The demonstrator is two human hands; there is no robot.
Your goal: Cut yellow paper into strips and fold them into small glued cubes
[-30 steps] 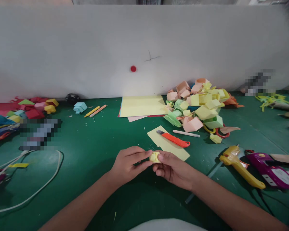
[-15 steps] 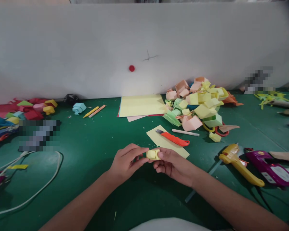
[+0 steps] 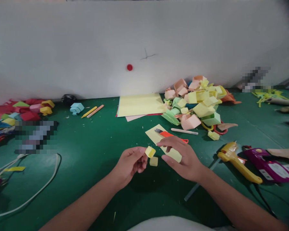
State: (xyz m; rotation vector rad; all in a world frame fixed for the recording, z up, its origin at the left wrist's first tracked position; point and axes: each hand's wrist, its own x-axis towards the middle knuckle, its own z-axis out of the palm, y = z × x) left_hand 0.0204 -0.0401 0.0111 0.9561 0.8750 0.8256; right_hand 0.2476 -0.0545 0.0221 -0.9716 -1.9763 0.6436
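Between the thumb and fingers of my left hand [image 3: 132, 163] is a small yellow paper box [image 3: 150, 152], its hollow side partly showing. A second small yellow paper piece [image 3: 153, 161], block-shaped, shows just below it; whether it rests on the table or is in the air I cannot tell. My right hand [image 3: 183, 157] is apart from both, thumb and fingers spread with nothing between them. It hangs over a pale yellow paper sheet [image 3: 151, 133] and hides part of an orange box cutter [image 3: 165, 134] lying on that sheet.
Folded paper boxes [image 3: 202, 102] are heaped at the back right. A yellow glue gun [image 3: 239, 163] and a purple device [image 3: 269, 163] lie to the right. Paper sheets [image 3: 139, 106] lie by the white wall. A white cable [image 3: 50, 179] loops across the left.
My right hand has let go and moved right, its fingers opening. The yellow paper pieces, together between both hands before, are now apart, with one in my left hand.
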